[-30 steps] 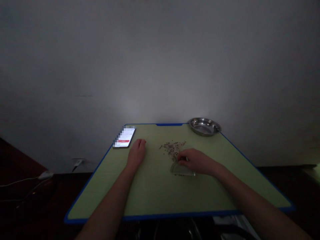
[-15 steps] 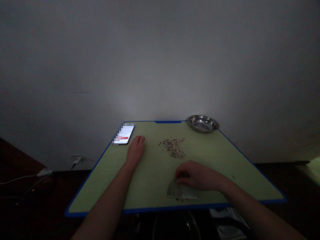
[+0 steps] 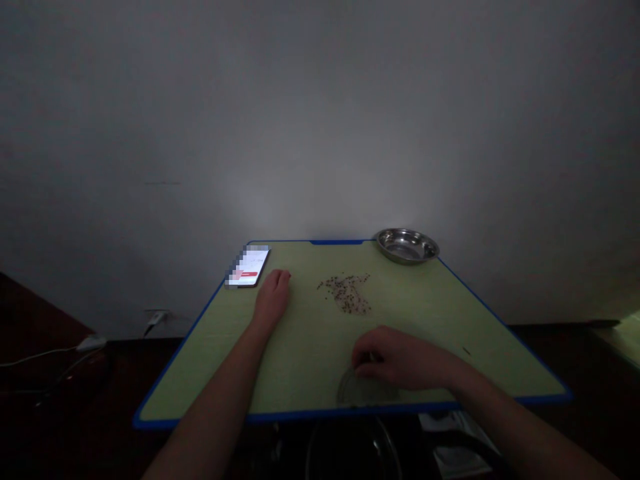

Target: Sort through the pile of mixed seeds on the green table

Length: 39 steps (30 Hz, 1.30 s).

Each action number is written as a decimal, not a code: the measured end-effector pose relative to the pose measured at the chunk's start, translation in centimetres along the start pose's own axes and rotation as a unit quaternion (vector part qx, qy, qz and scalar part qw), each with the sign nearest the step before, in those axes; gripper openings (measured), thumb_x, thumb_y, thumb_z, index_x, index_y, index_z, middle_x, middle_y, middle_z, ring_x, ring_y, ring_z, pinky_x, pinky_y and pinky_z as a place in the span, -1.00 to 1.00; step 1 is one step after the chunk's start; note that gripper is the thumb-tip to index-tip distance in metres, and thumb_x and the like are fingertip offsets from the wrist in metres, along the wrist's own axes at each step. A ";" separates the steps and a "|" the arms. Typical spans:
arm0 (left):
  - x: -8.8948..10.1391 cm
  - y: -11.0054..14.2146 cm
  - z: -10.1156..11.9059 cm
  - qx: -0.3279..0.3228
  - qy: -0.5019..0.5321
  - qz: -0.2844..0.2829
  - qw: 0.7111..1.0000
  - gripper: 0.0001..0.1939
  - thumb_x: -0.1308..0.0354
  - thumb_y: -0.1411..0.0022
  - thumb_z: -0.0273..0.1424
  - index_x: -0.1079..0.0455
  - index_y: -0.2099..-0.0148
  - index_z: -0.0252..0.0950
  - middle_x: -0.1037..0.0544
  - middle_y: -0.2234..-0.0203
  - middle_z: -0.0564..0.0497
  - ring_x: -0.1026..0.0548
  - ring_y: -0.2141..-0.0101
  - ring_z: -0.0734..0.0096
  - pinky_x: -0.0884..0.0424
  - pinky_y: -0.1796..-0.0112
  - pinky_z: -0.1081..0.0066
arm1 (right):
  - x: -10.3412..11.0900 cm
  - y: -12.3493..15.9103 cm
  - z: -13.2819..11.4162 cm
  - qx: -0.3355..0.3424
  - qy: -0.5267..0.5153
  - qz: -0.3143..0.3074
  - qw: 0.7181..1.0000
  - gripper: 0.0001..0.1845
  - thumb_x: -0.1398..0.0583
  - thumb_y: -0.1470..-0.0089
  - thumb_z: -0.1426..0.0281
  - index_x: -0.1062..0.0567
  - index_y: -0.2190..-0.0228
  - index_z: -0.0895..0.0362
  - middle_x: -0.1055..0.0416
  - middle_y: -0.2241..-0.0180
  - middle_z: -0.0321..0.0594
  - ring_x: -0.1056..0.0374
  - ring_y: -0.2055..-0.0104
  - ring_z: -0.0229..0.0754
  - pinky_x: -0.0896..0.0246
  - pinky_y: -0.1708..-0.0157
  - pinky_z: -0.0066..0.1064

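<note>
My right hand (image 3: 387, 357) is closed, thumb against fingers, on a clear semicircular plate that looks like a protractor (image 3: 356, 392). It lies on the table, straight edge at the blue near rim. A few dark specks show along that edge. My left hand (image 3: 273, 297) rests on the table beside the phone (image 3: 253, 267), its fingers curled together. A small red spot shows at its fingertips; what they hold, if anything, is hidden. Between and beyond the hands lies a loose scatter of small dark grains (image 3: 347, 293).
The green table (image 3: 300, 393) has a blue rim. A shallow steel bowl (image 3: 407, 247) stands at its far right corner. Below the near edge is a dark round pan (image 3: 353, 453). A thin dark sliver (image 3: 467, 351) lies at the right. Cables and a plug (image 3: 157, 318) are at the left wall.
My right hand has drawn the clear plate slightly nearer to the table's near edge. Fewer dark grains show in front of its straight edge. My left hand has stayed put.
</note>
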<state>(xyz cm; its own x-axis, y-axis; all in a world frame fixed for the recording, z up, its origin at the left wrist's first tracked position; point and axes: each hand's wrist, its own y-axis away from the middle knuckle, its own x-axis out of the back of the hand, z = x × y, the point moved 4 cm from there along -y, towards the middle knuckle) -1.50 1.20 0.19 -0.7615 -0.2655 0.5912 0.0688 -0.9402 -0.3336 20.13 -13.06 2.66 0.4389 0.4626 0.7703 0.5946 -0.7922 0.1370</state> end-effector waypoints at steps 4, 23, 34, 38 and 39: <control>0.0 0.1 0.1 0.005 0.000 -0.006 1.000 -0.68 0.21 -0.22 -0.21 -0.28 0.36 -0.26 -0.45 0.36 -0.02 -0.38 0.28 0.32 -0.26 0.24 0.34 | 0.1 0.3 -0.2 -0.002 0.008 0.008 1.000 -0.83 -0.15 -0.03 0.39 -0.55 0.35 0.12 -0.49 0.41 -0.26 -0.31 0.40 -0.28 -0.12 0.41 -0.50; 0.0 0.1 -0.1 0.009 0.005 -0.004 1.000 -0.69 0.20 -0.21 -0.20 -0.25 0.39 -0.26 -0.40 0.43 0.01 -0.35 0.33 0.34 -0.23 0.29 0.36 | 4.1 -0.5 2.7 -0.063 0.076 0.098 0.990 -0.84 -0.06 -0.08 0.45 -0.42 0.45 0.16 -0.40 0.51 -0.27 -0.25 0.49 -0.28 0.00 0.50 -0.48; 0.0 0.3 -0.2 0.001 -0.014 -0.009 1.000 -0.68 0.22 -0.24 -0.21 -0.24 0.39 -0.25 -0.41 0.43 0.02 -0.36 0.33 0.35 -0.25 0.28 0.37 | 5.1 -7.0 4.8 -0.060 0.165 0.141 0.974 -0.86 -0.13 -0.05 0.40 -0.50 0.40 0.16 -0.50 0.39 -0.16 -0.33 0.38 -0.21 -0.04 0.42 -0.47; 0.1 0.3 -0.2 0.007 -0.014 -0.010 1.000 -0.69 0.20 -0.23 -0.23 -0.26 0.38 -0.26 -0.43 0.40 -0.01 -0.37 0.31 0.34 -0.27 0.27 0.36 | 6.5 -8.8 6.1 -0.085 0.209 0.166 0.960 -0.83 -0.12 -0.08 0.39 -0.51 0.34 0.15 -0.51 0.33 -0.13 -0.36 0.32 -0.18 -0.07 0.37 -0.45; 0.1 0.3 -0.2 0.007 -0.013 -0.011 1.000 -0.69 0.20 -0.23 -0.23 -0.27 0.37 -0.26 -0.43 0.40 -0.01 -0.38 0.30 0.33 -0.27 0.26 0.35 | 6.8 -9.1 6.4 -0.088 0.214 0.172 0.958 -0.82 -0.12 -0.08 0.38 -0.51 0.33 0.15 -0.51 0.31 -0.12 -0.37 0.30 -0.17 -0.08 0.36 -0.45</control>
<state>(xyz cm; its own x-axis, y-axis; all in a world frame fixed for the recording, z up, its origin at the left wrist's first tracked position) -1.66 0.98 0.02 -0.7458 -0.2507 0.6172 0.0613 -0.9484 -0.3111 22.07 -0.16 2.67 0.2500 -0.0131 0.9681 0.3247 -0.9409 -0.0966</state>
